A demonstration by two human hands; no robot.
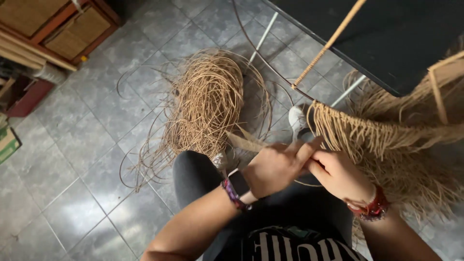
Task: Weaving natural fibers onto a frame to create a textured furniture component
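Two hands work close together on a fringe of tan straw, over a gray tile floor.

The gray tile floor [87,145] fills the view. A dark table [386,38] at 1 o'clock is cut off by the edge. A loose pile of cane strands [205,106] lies at 12 o'clock from the hands. The straw fringe [386,140] hangs at 3 o'clock, its far end out of view. A wooden cabinet [63,29] sits at 10 o'clock, half cut off. The left hand [275,166] and right hand [338,174] touch, both pinched on the fringe's near end; what the fingers grip is hard to see.
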